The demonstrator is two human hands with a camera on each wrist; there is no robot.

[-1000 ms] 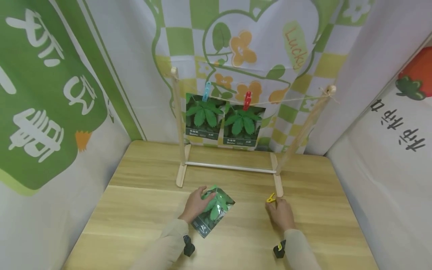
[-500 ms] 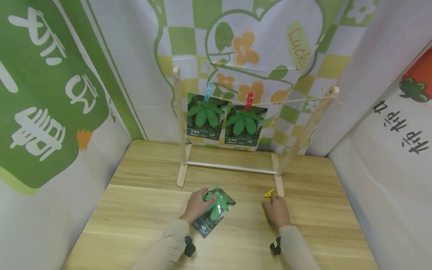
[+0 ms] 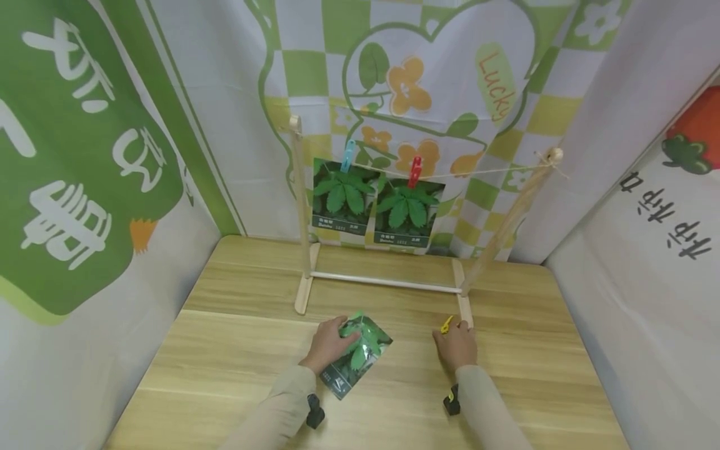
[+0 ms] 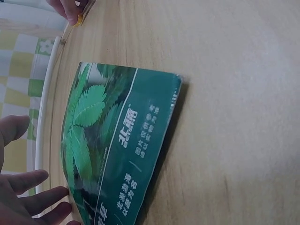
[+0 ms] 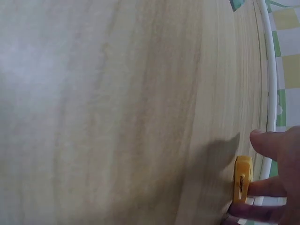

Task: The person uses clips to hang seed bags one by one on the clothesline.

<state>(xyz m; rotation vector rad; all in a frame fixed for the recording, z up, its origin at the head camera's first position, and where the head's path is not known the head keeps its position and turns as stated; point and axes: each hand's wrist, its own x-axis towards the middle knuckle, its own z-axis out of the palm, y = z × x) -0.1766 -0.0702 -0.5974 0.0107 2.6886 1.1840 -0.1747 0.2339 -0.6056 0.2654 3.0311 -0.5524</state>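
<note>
My left hand (image 3: pixel 329 340) rests on the upper left edge of a green seed packet (image 3: pixel 360 353) with a leaf picture. In the left wrist view, the thumb stands off the packet and loosely bent fingers touch its edge. My right hand (image 3: pixel 458 347) is at a yellow clothespin (image 3: pixel 447 324) on the table, beside the rack's right foot. In the right wrist view, fingers touch the clothespin while the thumb is apart from it. Two similar packets hang from the string, one under a blue clothespin (image 3: pixel 347 156), one under a red clothespin (image 3: pixel 415 172).
A wooden rack with a left post (image 3: pixel 300 200), a right post (image 3: pixel 509 225) and a white lower bar (image 3: pixel 388 283) stands at the back of the table (image 3: pixel 225 350). A thin string (image 3: pixel 489 170) joins the post tops. Printed cloth (image 3: pixel 304 72) hangs behind and at both sides.
My right hand has moved slightly left and away from me. The yellow clothespin has shifted a little left and turned more upright in the head view. The left hand and packet have stayed put.
</note>
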